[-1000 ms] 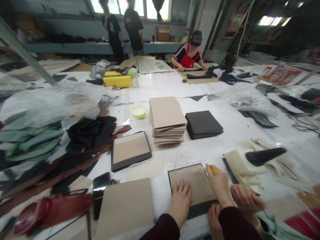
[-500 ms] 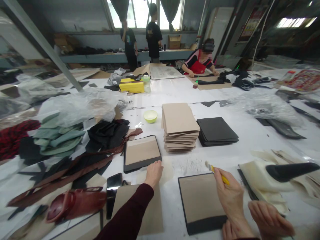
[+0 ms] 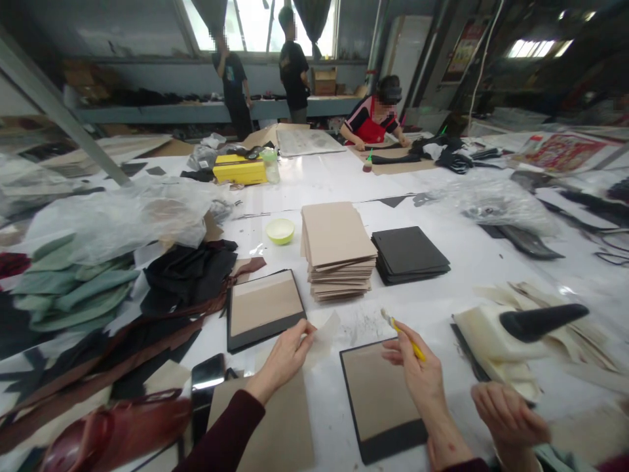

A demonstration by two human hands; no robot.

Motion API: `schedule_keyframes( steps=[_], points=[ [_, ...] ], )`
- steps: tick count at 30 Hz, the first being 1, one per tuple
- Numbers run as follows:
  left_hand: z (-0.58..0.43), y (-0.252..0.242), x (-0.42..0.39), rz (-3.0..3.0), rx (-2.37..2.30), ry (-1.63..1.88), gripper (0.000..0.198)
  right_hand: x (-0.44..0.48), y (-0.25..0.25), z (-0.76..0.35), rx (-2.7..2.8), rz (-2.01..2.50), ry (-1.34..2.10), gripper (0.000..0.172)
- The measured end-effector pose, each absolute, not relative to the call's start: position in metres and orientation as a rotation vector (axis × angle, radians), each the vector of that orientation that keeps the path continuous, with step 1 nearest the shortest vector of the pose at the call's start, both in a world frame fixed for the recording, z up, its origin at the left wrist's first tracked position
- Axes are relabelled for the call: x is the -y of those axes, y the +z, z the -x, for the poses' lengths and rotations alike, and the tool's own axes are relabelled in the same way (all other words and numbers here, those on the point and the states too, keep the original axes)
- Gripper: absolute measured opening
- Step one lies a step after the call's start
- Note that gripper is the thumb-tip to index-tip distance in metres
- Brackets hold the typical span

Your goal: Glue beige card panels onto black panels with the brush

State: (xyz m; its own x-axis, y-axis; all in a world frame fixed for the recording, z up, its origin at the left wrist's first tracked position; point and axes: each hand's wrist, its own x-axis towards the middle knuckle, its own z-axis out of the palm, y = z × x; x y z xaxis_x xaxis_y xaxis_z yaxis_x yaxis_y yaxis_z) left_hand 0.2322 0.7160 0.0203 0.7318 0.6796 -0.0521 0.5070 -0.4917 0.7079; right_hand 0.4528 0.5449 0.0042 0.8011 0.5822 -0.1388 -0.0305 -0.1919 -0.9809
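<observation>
My left hand (image 3: 287, 354) pinches the edge of a thin translucent sheet (image 3: 328, 330), whose corner rises off the table. Just beyond it lies a black-edged panel with a beige face (image 3: 268, 303). My right hand (image 3: 421, 373) is closed on a yellow-handled brush (image 3: 417, 351), its bristles pointing up and to the left. Under that hand is a second black-edged beige panel (image 3: 376, 393), partly covered by the hand and wrist. A plain beige board (image 3: 265, 426) lies beneath my left forearm.
A beige board stack (image 3: 338, 236) stands mid-table beside black boards (image 3: 410, 252) and a green bowl (image 3: 280, 231). Another person's hand (image 3: 508, 413) is at right, near a white container (image 3: 491, 334). Fabric (image 3: 73, 282), a phone (image 3: 207, 387) and a red bag (image 3: 118, 432) lie left.
The translucent sheet's corner has come up in my left hand's fingers. My right hand has shifted slightly over the panel with the brush, and the whole view has swung a little to the right.
</observation>
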Motion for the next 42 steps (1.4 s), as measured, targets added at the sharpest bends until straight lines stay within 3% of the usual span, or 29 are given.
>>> schedule_keyframes(
  steps=[2, 5, 10, 15, 20, 24, 27, 32, 35, 37, 42],
  points=[
    [-0.236, 0.036, -0.700, -1.924, -0.721, 0.300, 0.025, -0.550, 0.003, -0.449, 0.379, 1.569, 0.673, 0.068],
    [-0.245, 0.043, -0.679, -1.655, -0.615, 0.250, 0.025, -0.549, 0.006, -0.446, 0.398, 1.441, 0.821, 0.049],
    [-0.268, 0.014, -0.657, -1.511, -0.653, 0.250, 0.028, -0.538, 0.018, -0.450, 0.479, 1.358, 0.957, 0.040],
    [-0.291, -0.019, -0.641, -1.379, -0.730, 0.256, 0.032, -0.527, 0.010, -0.463, 0.552, 1.484, 0.859, 0.038],
    [-0.302, -0.039, -0.628, -1.512, -0.817, 0.152, 0.037, -0.507, -0.029, -0.480, 0.729, 1.862, 0.516, 0.026],
    [-0.306, -0.061, -0.619, -1.482, -0.997, 0.060, 0.018, -0.496, -0.063, -0.489, 0.717, 1.993, 0.372, 0.024],
    [-0.311, -0.076, -0.614, -1.431, -1.089, 0.031, 0.023, -0.483, -0.074, -0.504, 0.715, 2.026, 0.318, 0.029],
    [-0.324, -0.089, -0.615, -1.384, -1.217, 0.037, 0.024, -0.430, -0.067, -0.556, 0.920, 1.919, 0.397, 0.062],
    [-0.332, -0.093, -0.617, -1.380, -1.259, 0.044, 0.019, -0.421, -0.074, -0.569, 0.975, 1.914, 0.361, 0.067],
    [-0.337, -0.095, -0.619, -1.385, -1.282, 0.040, 0.017, -0.440, -0.089, -0.564, 0.930, 1.985, 0.258, 0.063],
    [-0.341, -0.101, -0.623, -1.453, -1.335, 0.049, 0.019, -0.503, -0.135, -0.548, 0.827, 2.175, 0.035, 0.028]
  ],
)
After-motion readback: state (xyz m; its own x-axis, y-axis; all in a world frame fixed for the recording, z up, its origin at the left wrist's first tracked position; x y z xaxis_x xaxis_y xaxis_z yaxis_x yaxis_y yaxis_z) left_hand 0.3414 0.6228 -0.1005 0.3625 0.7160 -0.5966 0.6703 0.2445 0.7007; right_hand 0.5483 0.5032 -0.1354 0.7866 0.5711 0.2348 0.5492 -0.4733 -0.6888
